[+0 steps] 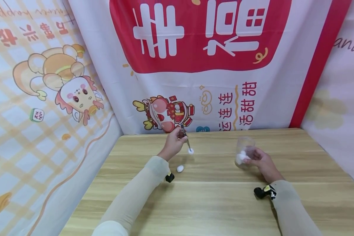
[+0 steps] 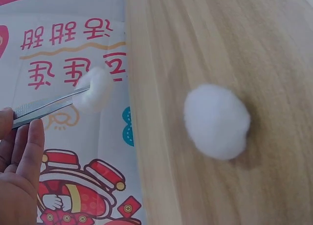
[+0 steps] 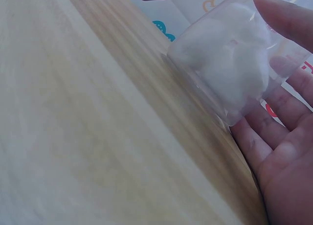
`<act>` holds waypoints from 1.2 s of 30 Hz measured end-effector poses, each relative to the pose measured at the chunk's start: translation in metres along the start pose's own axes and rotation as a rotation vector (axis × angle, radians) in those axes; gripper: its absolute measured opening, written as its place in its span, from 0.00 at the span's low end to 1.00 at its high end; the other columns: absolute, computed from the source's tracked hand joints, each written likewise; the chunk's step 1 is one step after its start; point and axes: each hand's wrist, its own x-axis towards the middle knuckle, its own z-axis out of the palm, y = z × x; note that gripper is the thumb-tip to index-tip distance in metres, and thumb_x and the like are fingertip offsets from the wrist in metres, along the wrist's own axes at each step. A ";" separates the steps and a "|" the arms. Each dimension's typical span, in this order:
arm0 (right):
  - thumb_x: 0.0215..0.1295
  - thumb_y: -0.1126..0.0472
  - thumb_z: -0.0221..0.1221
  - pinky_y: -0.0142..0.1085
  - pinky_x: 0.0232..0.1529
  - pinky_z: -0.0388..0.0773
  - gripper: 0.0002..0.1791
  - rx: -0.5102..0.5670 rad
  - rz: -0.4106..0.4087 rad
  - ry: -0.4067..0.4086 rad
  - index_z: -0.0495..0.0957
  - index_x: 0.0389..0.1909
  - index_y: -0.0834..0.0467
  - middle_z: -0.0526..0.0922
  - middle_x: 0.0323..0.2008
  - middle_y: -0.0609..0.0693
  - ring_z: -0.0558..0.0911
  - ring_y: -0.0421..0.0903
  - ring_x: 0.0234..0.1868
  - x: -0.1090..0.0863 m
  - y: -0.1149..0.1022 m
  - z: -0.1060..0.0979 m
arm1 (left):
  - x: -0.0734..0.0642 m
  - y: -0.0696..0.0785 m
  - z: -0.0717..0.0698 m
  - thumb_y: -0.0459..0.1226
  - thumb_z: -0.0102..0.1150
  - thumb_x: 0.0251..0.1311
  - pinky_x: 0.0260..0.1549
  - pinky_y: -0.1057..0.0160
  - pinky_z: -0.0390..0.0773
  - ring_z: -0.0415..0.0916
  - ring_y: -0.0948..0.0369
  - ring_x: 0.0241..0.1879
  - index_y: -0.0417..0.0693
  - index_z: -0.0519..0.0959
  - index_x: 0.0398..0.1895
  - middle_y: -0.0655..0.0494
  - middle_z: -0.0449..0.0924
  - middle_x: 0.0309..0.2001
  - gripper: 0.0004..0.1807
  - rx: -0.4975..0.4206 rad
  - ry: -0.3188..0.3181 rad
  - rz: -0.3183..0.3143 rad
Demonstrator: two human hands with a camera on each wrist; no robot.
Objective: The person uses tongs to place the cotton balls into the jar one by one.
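Observation:
My left hand (image 1: 173, 143) pinches metal tweezers (image 1: 188, 143), whose tips grip a white cotton ball (image 2: 98, 90). In the left wrist view this ball hangs apart from a second cotton ball (image 2: 217, 122), which lies on the table. The head view places that loose cotton ball (image 1: 180, 168) below the tweezers, near the left wrist. Over to the right, a clear plastic jar (image 1: 245, 141) stands on the table with several cotton balls (image 3: 225, 54) in its lower part. My right hand (image 1: 262, 163) holds the jar from its right side, thumb and fingers around its wall.
The wood-grain table (image 1: 212, 203) runs back to a printed red and white cloth (image 1: 200, 62). A patterned cloth (image 1: 47, 137) hangs along the left side, a pale one (image 1: 333, 98) along the right. Small black cameras sit on both wrists.

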 end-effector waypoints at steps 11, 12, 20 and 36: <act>0.58 0.52 0.69 0.21 0.52 0.69 0.38 -0.021 -0.014 0.003 0.66 0.67 0.57 0.69 0.65 0.58 0.71 0.44 0.62 0.001 0.002 0.000 | 0.004 0.013 0.001 0.31 0.60 0.64 0.40 0.64 0.82 0.78 0.59 0.42 0.51 0.76 0.47 0.49 0.81 0.42 0.11 -0.008 -0.019 -0.023; 0.58 0.52 0.69 0.21 0.53 0.69 0.38 -0.023 -0.012 0.003 0.66 0.67 0.56 0.69 0.65 0.58 0.70 0.44 0.62 0.001 0.002 0.000 | 0.003 0.014 0.001 0.31 0.60 0.64 0.40 0.64 0.82 0.78 0.59 0.42 0.51 0.76 0.47 0.47 0.81 0.42 0.10 -0.010 -0.020 -0.025; 0.58 0.50 0.69 0.23 0.55 0.68 0.39 -0.034 0.012 0.000 0.64 0.67 0.56 0.68 0.66 0.57 0.67 0.50 0.65 -0.001 -0.002 0.001 | 0.003 0.021 0.002 0.31 0.60 0.65 0.40 0.64 0.82 0.79 0.60 0.41 0.53 0.76 0.46 0.48 0.81 0.42 0.10 -0.014 -0.028 0.009; 0.57 0.49 0.69 0.22 0.54 0.68 0.41 -0.032 0.017 -0.008 0.62 0.69 0.57 0.68 0.66 0.58 0.68 0.49 0.65 0.001 -0.001 -0.001 | 0.010 0.039 0.012 0.30 0.60 0.64 0.40 0.64 0.82 0.79 0.59 0.41 0.50 0.75 0.48 0.48 0.81 0.42 0.12 -0.036 -0.057 0.104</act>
